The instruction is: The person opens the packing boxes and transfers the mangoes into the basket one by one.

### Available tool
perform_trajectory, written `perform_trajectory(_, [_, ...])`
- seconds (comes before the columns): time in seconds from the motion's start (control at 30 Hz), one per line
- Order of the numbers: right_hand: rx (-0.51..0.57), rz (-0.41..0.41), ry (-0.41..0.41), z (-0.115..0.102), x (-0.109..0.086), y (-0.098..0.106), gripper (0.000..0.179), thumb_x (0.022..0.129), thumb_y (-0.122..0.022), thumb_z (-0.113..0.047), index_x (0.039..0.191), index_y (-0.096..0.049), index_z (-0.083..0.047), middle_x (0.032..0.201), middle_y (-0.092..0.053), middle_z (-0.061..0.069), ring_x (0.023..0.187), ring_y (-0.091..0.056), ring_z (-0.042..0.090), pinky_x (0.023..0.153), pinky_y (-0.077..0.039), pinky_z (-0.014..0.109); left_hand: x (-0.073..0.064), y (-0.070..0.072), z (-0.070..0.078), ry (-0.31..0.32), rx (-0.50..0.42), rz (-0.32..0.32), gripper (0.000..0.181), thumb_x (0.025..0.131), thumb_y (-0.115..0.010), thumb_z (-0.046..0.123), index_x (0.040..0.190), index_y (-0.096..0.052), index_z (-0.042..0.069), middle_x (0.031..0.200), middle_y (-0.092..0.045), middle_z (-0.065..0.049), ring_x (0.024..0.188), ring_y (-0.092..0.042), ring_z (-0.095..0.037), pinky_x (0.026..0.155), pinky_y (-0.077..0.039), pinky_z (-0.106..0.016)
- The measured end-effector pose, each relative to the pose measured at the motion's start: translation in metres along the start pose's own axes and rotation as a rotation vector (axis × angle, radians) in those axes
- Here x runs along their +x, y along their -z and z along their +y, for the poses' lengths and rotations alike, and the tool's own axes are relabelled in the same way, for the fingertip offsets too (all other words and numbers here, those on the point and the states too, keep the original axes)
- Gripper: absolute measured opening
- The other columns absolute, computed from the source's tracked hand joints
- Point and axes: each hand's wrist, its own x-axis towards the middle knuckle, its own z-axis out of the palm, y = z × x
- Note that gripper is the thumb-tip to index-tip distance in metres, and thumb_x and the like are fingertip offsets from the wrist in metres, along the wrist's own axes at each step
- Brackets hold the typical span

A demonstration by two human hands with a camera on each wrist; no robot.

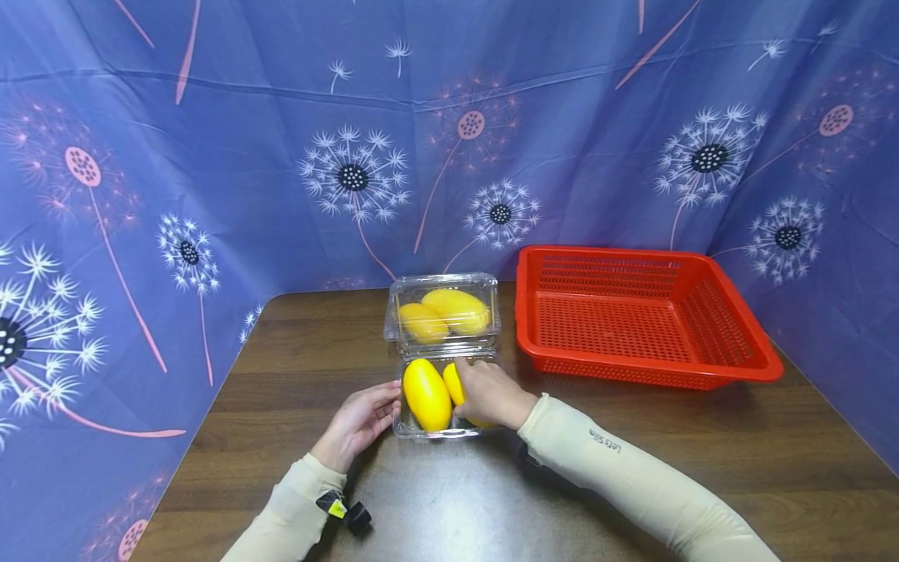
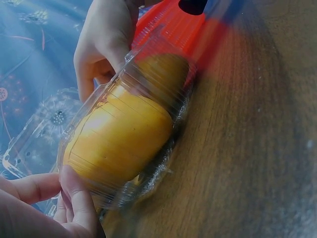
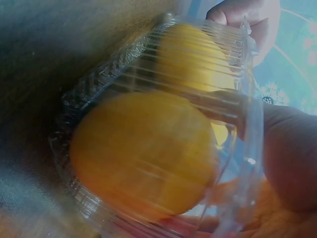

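Note:
An open clear plastic box (image 1: pixel 405 428) sits on the table with two yellow mangoes in its tray. My left hand (image 1: pixel 389 400) holds the box's left wall, thumb at the rim (image 2: pixel 74 198). The left mango (image 1: pixel 425 394) lies free and fills the left wrist view (image 2: pixel 119 134). My right hand (image 1: pixel 469 384) reaches into the tray with its fingers curled round the right mango (image 1: pixel 453 381), which it mostly hides. The raised clear part behind (image 1: pixel 442 285) shows two more yellow shapes; whether they are fruit or reflection is unclear.
A red perforated basket (image 1: pixel 737 343) with nothing in it stands at the back right of the brown wooden table (image 1: pixel 632 437), close to the box. Blue dandelion-print cloth (image 1: pixel 211 156) walls in the back and both sides.

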Motion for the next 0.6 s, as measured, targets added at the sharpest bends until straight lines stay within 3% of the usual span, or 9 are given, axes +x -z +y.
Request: perform_trajectory(0.6, [0.0,0.072,0.07,0.0023,-0.0004,0.0078,0.055,0.067,-0.085,-0.024,0.109,-0.052,-0.008,0.072,-0.051,0.003,0.067,-0.051,0.021,0.058,-0.041,0.033,0.0005,0.0014,0.0013,-0.004,0.005,-0.003,0.015,0.095,-0.053,-0.001,0.095,-0.065,0.009,0.077,-0.065,0.005,0.068,-0.058,-0.006,0.067,-0.053,-0.015])
